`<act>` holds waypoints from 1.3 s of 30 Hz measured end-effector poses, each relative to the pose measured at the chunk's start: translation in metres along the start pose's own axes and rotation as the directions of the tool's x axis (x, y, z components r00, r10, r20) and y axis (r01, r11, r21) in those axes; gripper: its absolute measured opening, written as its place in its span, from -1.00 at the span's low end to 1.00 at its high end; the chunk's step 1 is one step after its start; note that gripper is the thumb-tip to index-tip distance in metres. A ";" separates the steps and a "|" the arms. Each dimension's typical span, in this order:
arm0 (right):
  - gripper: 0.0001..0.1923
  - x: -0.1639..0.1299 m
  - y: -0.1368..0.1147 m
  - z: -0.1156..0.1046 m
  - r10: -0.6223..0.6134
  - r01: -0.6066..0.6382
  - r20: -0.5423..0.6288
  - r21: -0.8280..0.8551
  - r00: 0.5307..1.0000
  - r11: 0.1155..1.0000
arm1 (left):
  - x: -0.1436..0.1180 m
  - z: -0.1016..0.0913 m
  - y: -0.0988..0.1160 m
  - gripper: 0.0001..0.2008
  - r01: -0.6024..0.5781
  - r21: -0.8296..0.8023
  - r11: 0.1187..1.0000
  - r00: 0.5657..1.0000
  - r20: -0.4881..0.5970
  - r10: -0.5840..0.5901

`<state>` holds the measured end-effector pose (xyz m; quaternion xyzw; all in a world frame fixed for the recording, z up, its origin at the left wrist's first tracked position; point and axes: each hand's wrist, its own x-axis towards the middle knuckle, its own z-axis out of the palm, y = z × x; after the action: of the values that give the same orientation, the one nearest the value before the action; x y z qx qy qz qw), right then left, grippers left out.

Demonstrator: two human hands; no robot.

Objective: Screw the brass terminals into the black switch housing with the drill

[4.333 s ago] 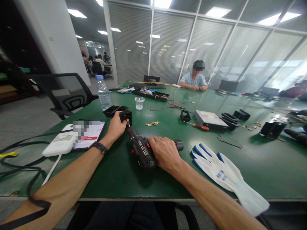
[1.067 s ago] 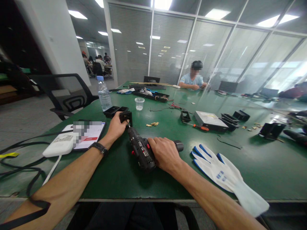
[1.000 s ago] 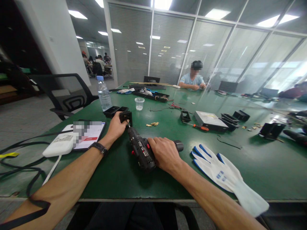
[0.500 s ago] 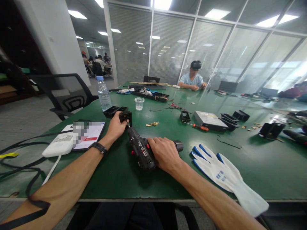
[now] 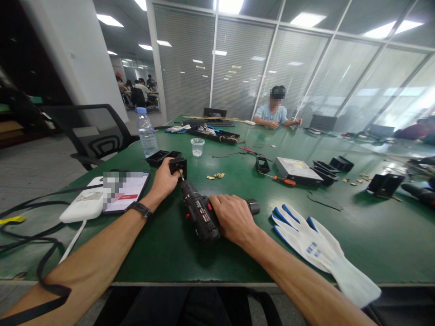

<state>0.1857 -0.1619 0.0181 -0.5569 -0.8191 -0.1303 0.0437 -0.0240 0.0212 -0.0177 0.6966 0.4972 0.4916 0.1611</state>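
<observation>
Firmly wrapped: right hand (image 5: 234, 218) around the grip of the cordless screwdriver (image 5: 200, 210), which lies tilted low over the green counter (image 5: 238, 253), bit pointing away into the small black bracket (image 5: 178, 165). Closed as well: left hand (image 5: 165, 180), clamped on that bracket's near side, pinning it down just beside two more black frames (image 5: 162, 156).

Likely handling: driver dense and rigid, heaviest at the battery end, best held at the handle with the wrist behind the bit; bracket light, stiff and apt to spin or skid on the smooth surface, so best pinched by its outer walls, fingers clear of the bit.

Nearby: brass screws (image 5: 216, 175) just past the bracket, a white and blue glove (image 5: 319, 246) to the right, a phone (image 5: 124, 191) to the left.
</observation>
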 end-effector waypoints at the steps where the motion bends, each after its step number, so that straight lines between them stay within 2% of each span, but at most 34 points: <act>1: -0.65 0.000 0.000 0.000 0.000 0.000 -0.002 0.000 1.000 1.000 | 0.000 0.000 0.000 -0.56 0.001 0.000 1.000 1.000 -0.001 -0.001; 39: -0.66 -0.001 -0.001 -0.003 0.011 -0.012 0.025 0.011 1.000 1.000 | -0.002 -0.003 0.006 -0.58 -0.006 0.005 1.000 1.000 0.003 0.006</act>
<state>0.1853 -0.1633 0.0205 -0.5629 -0.8171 -0.1187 0.0372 -0.0232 0.0162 -0.0135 0.6994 0.4959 0.4897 0.1587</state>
